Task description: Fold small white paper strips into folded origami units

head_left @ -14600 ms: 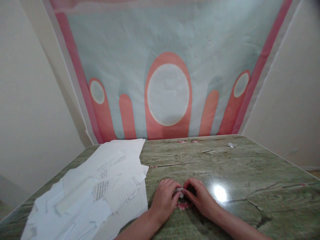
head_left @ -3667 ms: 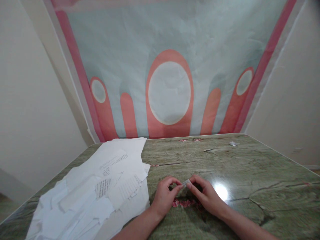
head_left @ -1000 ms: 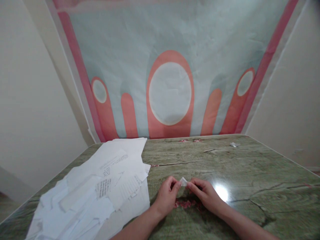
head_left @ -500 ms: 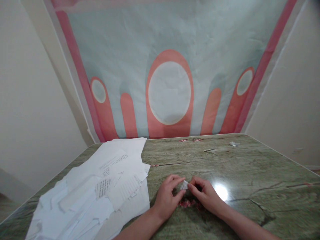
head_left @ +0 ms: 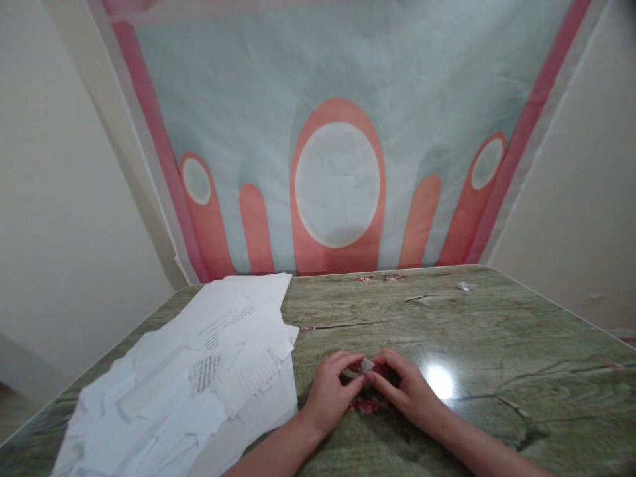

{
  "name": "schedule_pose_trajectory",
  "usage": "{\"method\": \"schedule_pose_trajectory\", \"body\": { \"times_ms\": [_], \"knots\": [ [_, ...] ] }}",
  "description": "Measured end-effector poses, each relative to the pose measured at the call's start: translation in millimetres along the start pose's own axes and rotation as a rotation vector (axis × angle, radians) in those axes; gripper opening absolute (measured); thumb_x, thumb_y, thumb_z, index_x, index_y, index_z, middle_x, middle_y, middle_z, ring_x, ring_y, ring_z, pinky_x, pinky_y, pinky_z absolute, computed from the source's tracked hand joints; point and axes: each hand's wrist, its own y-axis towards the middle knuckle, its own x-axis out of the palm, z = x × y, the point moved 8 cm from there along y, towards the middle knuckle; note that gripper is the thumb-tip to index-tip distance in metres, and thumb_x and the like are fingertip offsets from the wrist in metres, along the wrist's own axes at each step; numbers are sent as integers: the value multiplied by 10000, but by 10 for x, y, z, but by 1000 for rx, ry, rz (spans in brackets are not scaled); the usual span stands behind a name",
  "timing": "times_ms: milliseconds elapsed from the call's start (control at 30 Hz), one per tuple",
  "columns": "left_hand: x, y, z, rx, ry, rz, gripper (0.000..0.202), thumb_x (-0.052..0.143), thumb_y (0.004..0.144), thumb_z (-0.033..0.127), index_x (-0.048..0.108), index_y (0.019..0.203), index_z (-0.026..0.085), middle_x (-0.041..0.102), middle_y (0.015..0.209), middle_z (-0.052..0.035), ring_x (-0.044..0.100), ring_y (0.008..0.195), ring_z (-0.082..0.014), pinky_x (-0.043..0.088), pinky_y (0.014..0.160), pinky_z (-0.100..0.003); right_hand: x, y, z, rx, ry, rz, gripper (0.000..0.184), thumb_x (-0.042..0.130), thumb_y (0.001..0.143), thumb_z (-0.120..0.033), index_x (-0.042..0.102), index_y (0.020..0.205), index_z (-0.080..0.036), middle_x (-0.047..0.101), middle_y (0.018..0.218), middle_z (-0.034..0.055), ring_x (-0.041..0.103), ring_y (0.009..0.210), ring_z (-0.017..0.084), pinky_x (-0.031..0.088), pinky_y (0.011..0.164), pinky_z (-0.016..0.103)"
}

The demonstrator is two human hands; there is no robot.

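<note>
Between the fingertips of both hands is a small folded piece of white paper (head_left: 366, 366), held just above the table. My left hand (head_left: 332, 387) pinches it from the left with thumb and forefinger. From the right, my right hand (head_left: 405, 384) grips the same piece, its thumb at the lower edge. The fingers cover part of the paper, so its full shape is hidden. Left of my hands lies a large heap of white paper sheets and scraps (head_left: 163, 384), some with printed lines.
The wood-patterned table (head_left: 497, 331) has reddish marks and dark crack lines in its surface. A small crumpled whitish piece (head_left: 465, 286) lies at the far right. Behind the table's back edge hangs a green-grey cloth (head_left: 258, 86) with red shapes.
The paper piece has been turned between the fingers and looks more compact. My right thumb has moved left and down, and both hands now sit closer together around it.
</note>
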Motion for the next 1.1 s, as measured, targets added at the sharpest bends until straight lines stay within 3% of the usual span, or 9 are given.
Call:
{"method": "schedule_pose_trajectory", "body": {
  "times_ms": [333, 733, 1100],
  "knots": [
    [15, -3, -44, -44, -24, -25, 233, 660, 733, 234, 686, 958, 181, 657, 867, -50, 600, 789, -172, 475, 742, -267, -12, -1, -16, -36, -24, 9, 188, 507, 862, -359, 581, 804, -196, 551, 722, 18, 522, 702, 165, 425, 644, 274],
    [41, -14, -256, -174, -101, -5, 285, 658, 724, 250, 680, 993, 160, 687, 912, -63, 617, 772, -177, 492, 720, -274, 1, 2, 9, -72, -52, -2, 154, 479, 886, -311, 570, 820, -206, 556, 753, 29, 521, 747, 173, 437, 677, 288],
    [56, -19, -236, -195, -58, -24, 284, 666, 690, 252, 690, 962, 176, 698, 840, -39, 617, 728, -176, 496, 698, -277, 17, -12, 7, -100, -64, -5, 146, 487, 883, -308, 599, 857, -218, 585, 780, 36, 537, 774, 183, 442, 696, 301]
  ]
}}
